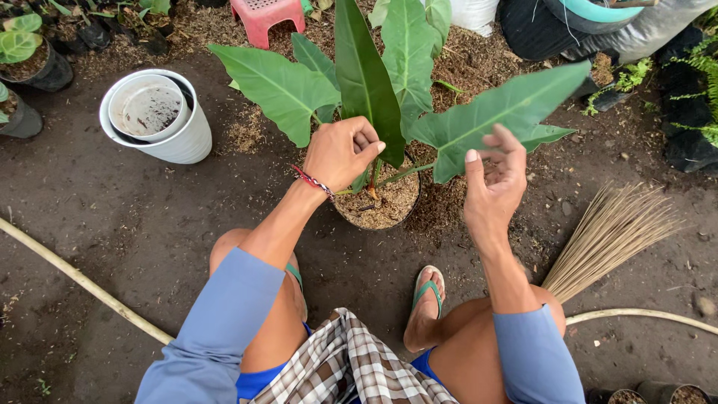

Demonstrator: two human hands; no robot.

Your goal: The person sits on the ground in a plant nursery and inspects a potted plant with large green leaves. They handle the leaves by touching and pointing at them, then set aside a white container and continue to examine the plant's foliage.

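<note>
Nearest, the person squats on bare soil, a green flip-flop (pixel 428 290) planted between the knees and a pale hose (pixel 82 280) running across the ground to the left. A straw broom (pixel 609 232) lies to the right. Just beyond the knees stands the potted plant (pixel 381 198), its pot filled with coarse husk mix. The left hand (pixel 340 153) is closed around the stems low in the clump; the right hand (pixel 497 179) hangs open beside a broad leaf (pixel 493 112), fingers loosely curled, gripping nothing. The step looks like steadying and arranging the plant in its pot; the next move calls for a gentle, upright hold. Farther left sit nested white pots (pixel 157 116); farthest, a pink stool (pixel 265 16).
</note>
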